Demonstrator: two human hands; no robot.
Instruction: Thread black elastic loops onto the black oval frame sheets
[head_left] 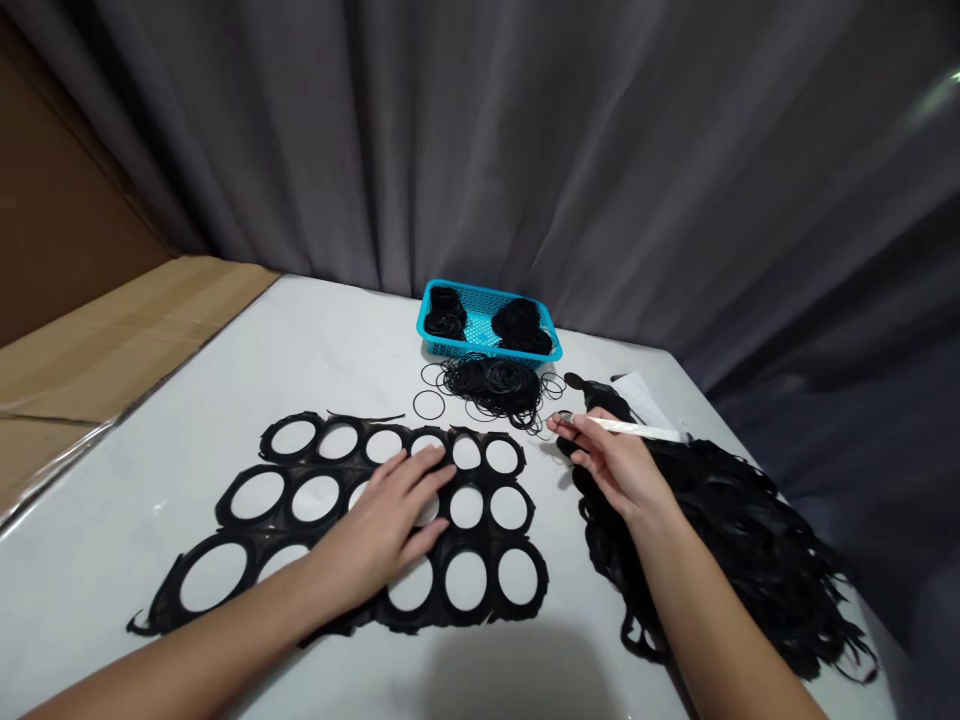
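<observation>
A black rubber-like sheet (491,545) with rows of large round holes lies flat on the white table. My left hand (397,510) rests on it, palm down with the fingers spread, hiding some of the holes. My right hand (611,460) is closed around a slim white pen-like tool (637,430), just right of the sheet. The tool's tip is at my fingertips and too small to make out. Thin black rings (499,385) lie in a loose heap beyond the sheet, and some lie singly beside the heap.
Behind the rings stands a blue plastic basket (487,350) with two bunches of black rings in it. A large tangle of black cut sheets (735,530) covers the table's right side. Cardboard (150,310) borders the left, and a grey curtain (480,140) hangs behind the table.
</observation>
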